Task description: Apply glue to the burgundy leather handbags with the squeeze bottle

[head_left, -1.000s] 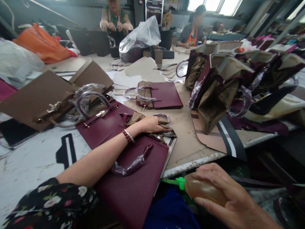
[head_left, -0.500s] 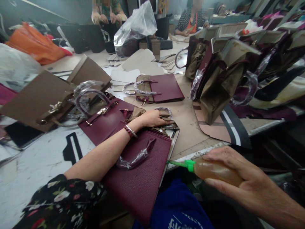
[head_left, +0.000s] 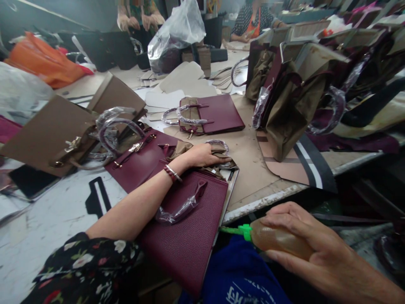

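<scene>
A maroon handbag (head_left: 186, 245) lies across the table's front edge, its plastic-wrapped handle (head_left: 177, 216) flopped over the near panel. My left hand (head_left: 202, 156) grips the bag at its bunched brown lining (head_left: 179, 148); the index finger stretches to the right and the other fingertips are hidden. Wrapped in my right hand (head_left: 311, 238) is a clear squeeze bottle (head_left: 276, 241) of amber liquid, held sideways. Its green nozzle (head_left: 236, 230) points left, with the tip at the right side edge of the near panel; whether it touches is hard to tell.
Another maroon handbag (head_left: 221, 114) lies behind. Brown boxy bags (head_left: 47, 131) stand at left, and several unfinished bags (head_left: 291, 101) at right on a striped piece (head_left: 284, 162). Beyond are a clear plastic bag (head_left: 177, 38), an orange bag (head_left: 47, 61) and two other people.
My right hand and the bottle have moved down and slightly left, so the nozzle tip sits lower along the panel's edge. My left hand keeps its place on the bag.
</scene>
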Demonstrator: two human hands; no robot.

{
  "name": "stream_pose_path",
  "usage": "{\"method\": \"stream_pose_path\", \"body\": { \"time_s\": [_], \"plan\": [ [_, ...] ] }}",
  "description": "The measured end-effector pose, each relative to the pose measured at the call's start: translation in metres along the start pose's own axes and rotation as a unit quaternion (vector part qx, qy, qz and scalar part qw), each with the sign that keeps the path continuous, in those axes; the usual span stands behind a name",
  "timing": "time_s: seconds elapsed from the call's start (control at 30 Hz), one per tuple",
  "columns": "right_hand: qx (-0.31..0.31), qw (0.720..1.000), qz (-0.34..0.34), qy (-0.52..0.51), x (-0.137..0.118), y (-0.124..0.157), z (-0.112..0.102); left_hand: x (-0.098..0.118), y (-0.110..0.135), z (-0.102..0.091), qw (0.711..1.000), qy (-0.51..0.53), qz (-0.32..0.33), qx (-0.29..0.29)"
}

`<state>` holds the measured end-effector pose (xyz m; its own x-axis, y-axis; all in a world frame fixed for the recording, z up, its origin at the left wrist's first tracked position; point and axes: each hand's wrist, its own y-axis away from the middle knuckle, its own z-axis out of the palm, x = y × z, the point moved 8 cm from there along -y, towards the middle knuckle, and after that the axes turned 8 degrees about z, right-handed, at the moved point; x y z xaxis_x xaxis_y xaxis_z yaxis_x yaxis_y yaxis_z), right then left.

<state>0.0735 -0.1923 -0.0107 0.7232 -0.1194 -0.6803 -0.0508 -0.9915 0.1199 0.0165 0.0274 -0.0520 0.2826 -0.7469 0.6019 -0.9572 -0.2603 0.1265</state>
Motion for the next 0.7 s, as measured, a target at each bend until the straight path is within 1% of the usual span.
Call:
{"method": "stream_pose_path", "body": {
  "time_s": [0.17,0.23,0.3,0.37,0.4,0.53,0.6,0.7],
  "plan": [
    [-0.028,0.999,0.024,-0.009,-0.002,0.001,-0.005,0.004,0.002,-0.002,1.000,0.008,-0.003,0.007],
    [-0.005,1.000,0.026,-0.011,-0.001,0.000,-0.008,0.002,0.003,-0.002,1.000,0.006,-0.016,0.006],
    [0.035,0.999,0.016,-0.008,0.001,-0.001,-0.010,0.000,0.003,-0.001,1.000,-0.001,-0.024,0.004],
    [0.055,0.998,0.000,-0.009,0.001,-0.001,-0.007,0.000,0.002,0.000,1.000,-0.009,-0.019,0.003],
    [0.047,0.999,-0.003,-0.012,0.002,0.000,-0.003,0.000,0.002,0.000,1.000,-0.013,-0.015,0.002],
    [-0.043,0.999,0.021,-0.023,0.004,0.005,0.020,-0.003,0.001,0.001,0.999,-0.023,-0.029,0.000],
    [-0.053,0.998,0.029,-0.032,0.004,0.006,0.022,-0.005,0.002,0.000,0.999,-0.029,-0.037,0.003],
    [-0.043,0.997,0.043,-0.039,0.005,0.006,0.021,-0.006,0.003,0.000,0.999,-0.029,-0.034,0.007]
  ]
}}
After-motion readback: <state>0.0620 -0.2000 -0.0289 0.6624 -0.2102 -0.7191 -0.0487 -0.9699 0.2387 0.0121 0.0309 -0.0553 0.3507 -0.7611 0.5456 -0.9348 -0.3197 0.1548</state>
